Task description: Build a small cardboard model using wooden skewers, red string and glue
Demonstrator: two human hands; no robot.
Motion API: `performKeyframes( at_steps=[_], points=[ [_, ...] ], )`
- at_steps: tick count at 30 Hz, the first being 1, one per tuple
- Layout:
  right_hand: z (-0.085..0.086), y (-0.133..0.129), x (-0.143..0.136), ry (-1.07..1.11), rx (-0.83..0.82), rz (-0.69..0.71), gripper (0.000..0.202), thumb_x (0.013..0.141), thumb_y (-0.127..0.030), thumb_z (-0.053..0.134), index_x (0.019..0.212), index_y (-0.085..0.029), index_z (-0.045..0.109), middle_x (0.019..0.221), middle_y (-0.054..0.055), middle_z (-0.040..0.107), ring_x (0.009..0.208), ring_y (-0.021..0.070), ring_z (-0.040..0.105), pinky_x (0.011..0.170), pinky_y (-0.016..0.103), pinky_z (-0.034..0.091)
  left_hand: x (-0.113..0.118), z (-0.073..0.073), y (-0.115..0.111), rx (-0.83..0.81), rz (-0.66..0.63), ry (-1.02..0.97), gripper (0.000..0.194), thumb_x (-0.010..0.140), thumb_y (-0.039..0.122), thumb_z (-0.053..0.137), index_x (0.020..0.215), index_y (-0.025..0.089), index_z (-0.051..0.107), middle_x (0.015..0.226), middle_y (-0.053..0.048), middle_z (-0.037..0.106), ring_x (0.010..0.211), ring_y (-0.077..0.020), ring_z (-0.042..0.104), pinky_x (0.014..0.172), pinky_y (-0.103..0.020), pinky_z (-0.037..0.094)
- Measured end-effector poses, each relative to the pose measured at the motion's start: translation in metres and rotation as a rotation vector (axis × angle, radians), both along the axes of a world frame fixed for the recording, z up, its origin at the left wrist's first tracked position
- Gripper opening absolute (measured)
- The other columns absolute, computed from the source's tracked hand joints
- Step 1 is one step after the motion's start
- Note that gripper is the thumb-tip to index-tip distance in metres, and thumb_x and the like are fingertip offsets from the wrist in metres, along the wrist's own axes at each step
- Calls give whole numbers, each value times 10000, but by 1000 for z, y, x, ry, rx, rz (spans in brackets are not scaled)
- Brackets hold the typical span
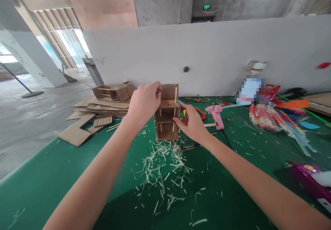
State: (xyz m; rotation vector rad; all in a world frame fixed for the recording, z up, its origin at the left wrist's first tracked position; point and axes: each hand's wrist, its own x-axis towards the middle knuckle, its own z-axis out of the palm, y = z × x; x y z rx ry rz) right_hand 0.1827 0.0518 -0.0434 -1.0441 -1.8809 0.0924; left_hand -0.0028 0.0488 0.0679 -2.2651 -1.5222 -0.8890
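Observation:
A small cardboard shelf (168,127) stands upright on the green table, with stacked compartments and thin wooden sticks along its front. A stick (176,95) rises at the top right of it. My left hand (147,97) is at the shelf's upper left edge, its fingers pinched together. What they hold, if anything, is hidden by the hand. My right hand (191,122) grips the shelf's right side, the thumb at the front edge and the other fingers behind. Pale wood shavings (162,161) are strewn in front of the shelf.
A pink glue gun (216,116) stands right of my right hand, near orange-handled scissors (200,113). Cardboard pieces (103,106) and another cardboard structure (113,92) are at left. Bundled sticks (263,118) and a purple object (307,176) are at right. A white wall (144,57) runs behind.

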Motion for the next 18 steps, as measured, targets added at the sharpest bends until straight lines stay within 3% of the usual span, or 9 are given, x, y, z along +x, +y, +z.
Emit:
performKeyframes(
  at_steps=[9, 18],
  points=[
    [-2, 5, 0, 62, -162, 59, 587, 838, -408, 600, 1319, -178, 356, 1116, 129, 593, 570, 140, 533, 572, 401, 531, 1, -1, 2, -5, 1, -15, 221, 850, 175, 432, 946, 214, 627, 893, -41, 723, 822, -205, 645, 704, -340, 447],
    [-7, 6, 1, 130, -214, 134, 588, 839, -420, 601, 1327, -215, 346, 1283, 145, 554, 506, 105, 507, 532, 376, 529, 1, -2, 1, -12, -20, -16, 203, 851, 179, 440, 948, 213, 615, 897, -36, 722, 834, -207, 649, 702, -338, 448]
  ],
)
